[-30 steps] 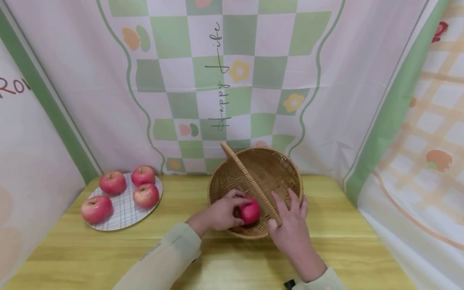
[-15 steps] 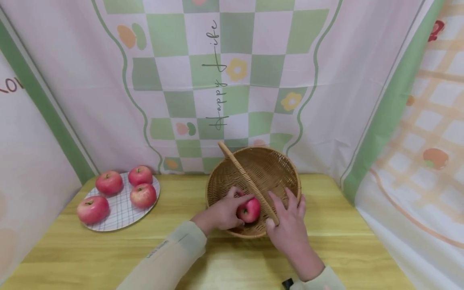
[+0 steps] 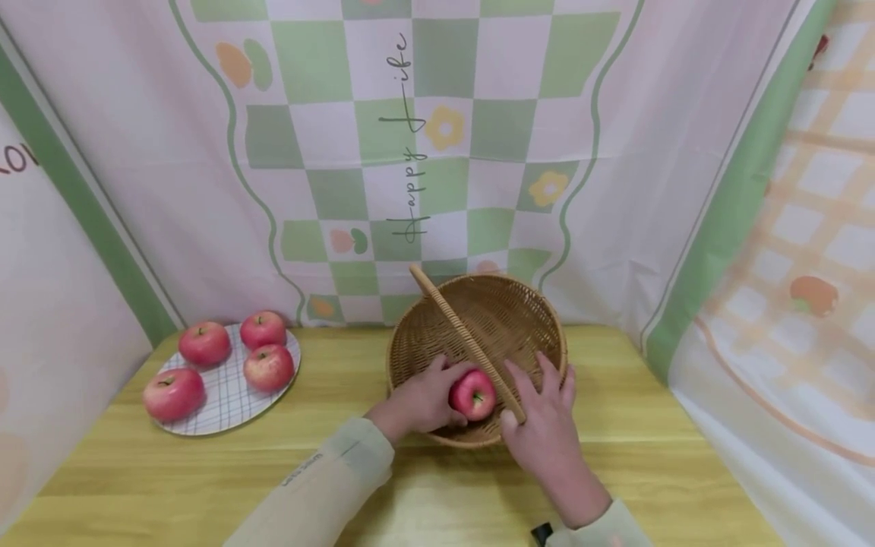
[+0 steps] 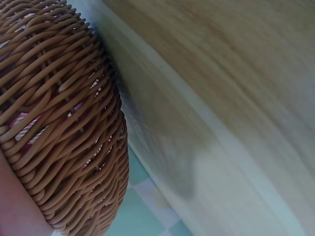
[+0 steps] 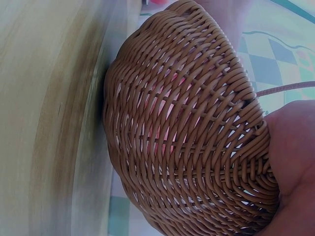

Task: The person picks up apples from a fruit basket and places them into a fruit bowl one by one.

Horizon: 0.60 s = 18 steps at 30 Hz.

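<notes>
Inside a round wicker basket (image 3: 509, 311) lies a red apple (image 3: 476, 396), its stem turned up toward the head view. My left hand (image 3: 420, 399) reaches over the near left rim and holds the apple from its left side, fingers behind it and thumb in front. Over the near right rim lies my right hand (image 3: 547, 433), its fingers spread into the basket and its thumb at the near end of the handle (image 3: 465, 334). Through the weave, the right wrist view shows red patches of the apple; the basket wall (image 4: 64, 113) fills the left wrist view's left side.
On the left, a checked plate (image 3: 229, 395) carries several red apples (image 3: 205, 343). Everything stands on a wooden table (image 3: 342, 456). A printed curtain (image 3: 437, 175) hangs right behind the basket and plate, with more cloth at both sides.
The apple in the basket has turned so its stem end shows and sits slightly farther right. My left hand shifted slightly with it. My right hand stays at the rim.
</notes>
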### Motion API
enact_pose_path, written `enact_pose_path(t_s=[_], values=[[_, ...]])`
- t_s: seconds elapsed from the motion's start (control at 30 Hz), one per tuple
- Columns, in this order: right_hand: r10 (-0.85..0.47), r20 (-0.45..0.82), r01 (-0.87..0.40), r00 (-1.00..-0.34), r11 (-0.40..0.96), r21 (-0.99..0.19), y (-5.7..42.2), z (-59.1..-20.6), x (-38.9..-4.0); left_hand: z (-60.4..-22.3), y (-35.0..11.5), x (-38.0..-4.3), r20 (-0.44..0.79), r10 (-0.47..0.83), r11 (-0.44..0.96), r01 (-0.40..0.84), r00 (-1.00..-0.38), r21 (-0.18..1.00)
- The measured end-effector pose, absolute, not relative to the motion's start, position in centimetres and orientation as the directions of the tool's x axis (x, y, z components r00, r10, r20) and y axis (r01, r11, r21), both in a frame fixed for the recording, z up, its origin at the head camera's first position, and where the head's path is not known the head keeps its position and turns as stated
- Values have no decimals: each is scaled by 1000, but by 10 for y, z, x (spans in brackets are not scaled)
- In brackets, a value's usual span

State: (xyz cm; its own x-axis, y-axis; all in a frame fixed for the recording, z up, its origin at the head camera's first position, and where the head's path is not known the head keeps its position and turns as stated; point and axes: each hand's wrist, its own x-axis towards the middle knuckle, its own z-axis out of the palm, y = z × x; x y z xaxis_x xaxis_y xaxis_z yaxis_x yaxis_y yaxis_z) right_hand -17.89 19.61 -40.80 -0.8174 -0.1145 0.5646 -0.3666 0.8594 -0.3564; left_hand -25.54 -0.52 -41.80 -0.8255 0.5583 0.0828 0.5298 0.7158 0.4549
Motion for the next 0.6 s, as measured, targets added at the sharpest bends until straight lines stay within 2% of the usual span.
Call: enact_pose_path(t_s=[0.27,0.5,0.6], values=[[-137,574,-381,-808,863,-331,195,-406,-179,-421,-7,-256,163,614,638,607,-773,474],[-202,665,-469,-719,847,-250,193,-408,-182,-430,-11,-261,166,617,611,601,-770,516],[-208,680,-481,-703,843,-240,192,-409,-182,-432,-12,-263,196,601,587,594,-775,551]])
